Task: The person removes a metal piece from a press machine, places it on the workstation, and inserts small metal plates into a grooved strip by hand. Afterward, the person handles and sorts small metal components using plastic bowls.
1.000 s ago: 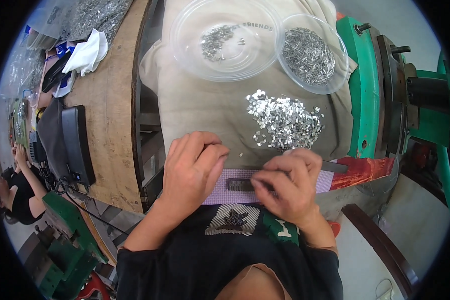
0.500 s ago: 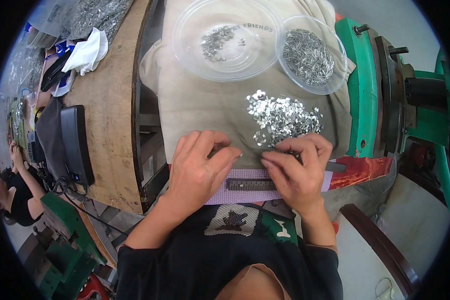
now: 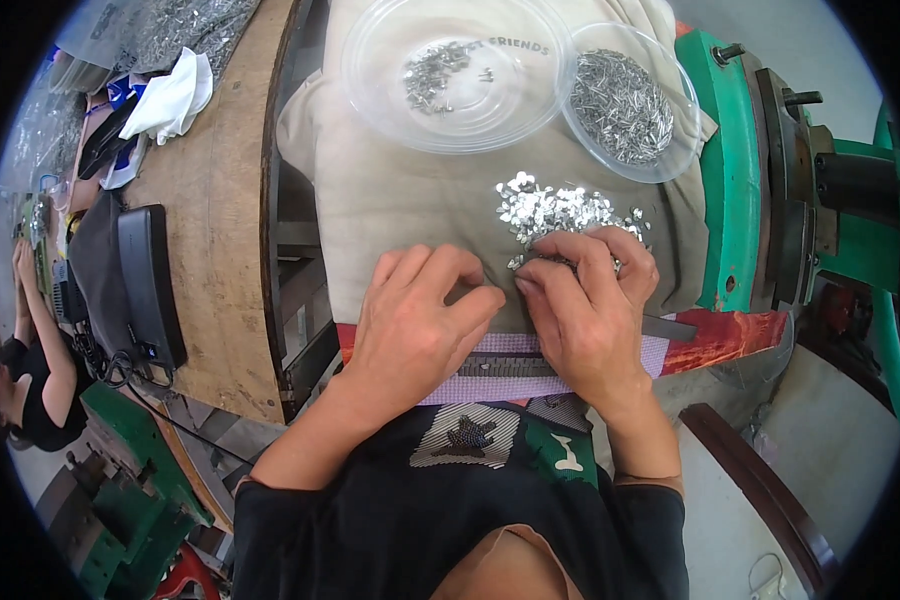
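A loose pile of small shiny metal pieces point(image 3: 560, 208) lies on a beige cloth point(image 3: 390, 195) in front of me. My right hand point(image 3: 595, 315) is at the pile's near edge, its fingers curled over some pieces and its thumb drawn in; what its fingertips hold is hidden. To the left of it, my left hand point(image 3: 420, 315) hovers over the cloth with thumb and index finger pressed together. I cannot make out what sits in that pinch. Below both hands, a dark ruler-like strip point(image 3: 500, 367) with notches or marks rests on a purple checked mat point(image 3: 660, 355).
A large clear round tub point(image 3: 370, 110) with a few metal pins stands at the back. Beside it is a smaller clear bowl point(image 3: 688, 160) full of pins. Green machinery point(image 3: 735, 180) borders the right, a wooden table point(image 3: 210, 250) the left. Another person point(image 3: 45, 370) sits far left.
Both hands have moved slightly away from me, the right one further over the pile's near edge. The small shiny piece at my left fingertips no longer shows.
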### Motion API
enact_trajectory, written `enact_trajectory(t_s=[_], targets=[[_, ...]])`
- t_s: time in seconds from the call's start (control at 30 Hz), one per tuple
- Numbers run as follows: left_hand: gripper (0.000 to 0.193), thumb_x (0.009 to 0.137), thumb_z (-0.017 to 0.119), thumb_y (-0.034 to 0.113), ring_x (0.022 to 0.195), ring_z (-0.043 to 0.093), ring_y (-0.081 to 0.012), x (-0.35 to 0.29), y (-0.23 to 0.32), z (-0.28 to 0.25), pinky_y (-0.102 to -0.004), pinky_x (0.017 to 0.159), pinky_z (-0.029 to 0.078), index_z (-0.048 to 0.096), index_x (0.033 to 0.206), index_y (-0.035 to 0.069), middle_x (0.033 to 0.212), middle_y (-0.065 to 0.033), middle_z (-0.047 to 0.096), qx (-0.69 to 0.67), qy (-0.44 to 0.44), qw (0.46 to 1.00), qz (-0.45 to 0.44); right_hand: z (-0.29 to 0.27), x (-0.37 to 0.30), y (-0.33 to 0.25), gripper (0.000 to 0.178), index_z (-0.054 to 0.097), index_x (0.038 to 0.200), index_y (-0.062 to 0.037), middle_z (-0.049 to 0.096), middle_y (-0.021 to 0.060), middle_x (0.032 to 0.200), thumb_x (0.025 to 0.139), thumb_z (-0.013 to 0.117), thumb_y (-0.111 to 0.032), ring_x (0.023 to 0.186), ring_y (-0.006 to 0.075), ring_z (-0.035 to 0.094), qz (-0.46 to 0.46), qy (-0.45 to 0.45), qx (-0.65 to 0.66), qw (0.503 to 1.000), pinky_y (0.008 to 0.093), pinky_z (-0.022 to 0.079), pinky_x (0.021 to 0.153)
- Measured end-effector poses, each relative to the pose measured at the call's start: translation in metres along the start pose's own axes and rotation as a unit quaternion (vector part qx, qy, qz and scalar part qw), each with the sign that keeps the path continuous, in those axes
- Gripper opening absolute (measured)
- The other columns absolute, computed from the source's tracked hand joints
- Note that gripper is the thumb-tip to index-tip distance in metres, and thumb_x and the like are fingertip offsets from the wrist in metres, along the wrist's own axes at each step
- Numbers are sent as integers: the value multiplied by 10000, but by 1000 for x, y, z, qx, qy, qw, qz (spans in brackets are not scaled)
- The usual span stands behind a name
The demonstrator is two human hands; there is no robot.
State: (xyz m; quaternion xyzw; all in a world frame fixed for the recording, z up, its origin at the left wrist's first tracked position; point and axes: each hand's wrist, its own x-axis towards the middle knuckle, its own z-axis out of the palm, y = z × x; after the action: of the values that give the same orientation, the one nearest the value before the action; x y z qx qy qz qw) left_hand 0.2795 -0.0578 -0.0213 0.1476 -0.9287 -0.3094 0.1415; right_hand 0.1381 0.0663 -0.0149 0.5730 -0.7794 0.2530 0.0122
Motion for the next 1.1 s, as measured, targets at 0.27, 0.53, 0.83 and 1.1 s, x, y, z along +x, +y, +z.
enact_trajectory(t_s=[0.27,0.53,0.83,1.1], targets=[[150,716,754,95,812,553,-212,0,-2,2,-358,743,389,676,843,104,914,-23,588,-32,27,999,-10,-13,-37,-14,243,695,884,-126,634,-14,1014,660,791,-120,1014,257,520,-10,-19,112,993,386,359,899],[184,666,786,74,784,561,-205,-3,-2,2,-355,710,388,687,819,98,897,-19,614,-25,49,998,3,-15,-43,-13,243,746,853,-143,640,8,953,623,825,-126,1014,287,494,5,-44,123,991,391,384,906],[214,658,784,31,806,579,-236,-22,-3,-13,-354,720,400,669,831,84,888,-37,617,-52,47,997,-25,-9,-12,8,196,738,860,-154,629,-18,1033,680,811,-129,1092,279,475,26,11,-19,999,416,333,926],[233,654,792,40,832,595,-234,-43,6,-16,-356,743,407,676,848,98,916,-38,627,-101,7,994,-35,-4,4,0,127,703,831,-148,610,-28,1084,728,774,-170,1114,247,478,12,-9,-48,999,412,293,957]])
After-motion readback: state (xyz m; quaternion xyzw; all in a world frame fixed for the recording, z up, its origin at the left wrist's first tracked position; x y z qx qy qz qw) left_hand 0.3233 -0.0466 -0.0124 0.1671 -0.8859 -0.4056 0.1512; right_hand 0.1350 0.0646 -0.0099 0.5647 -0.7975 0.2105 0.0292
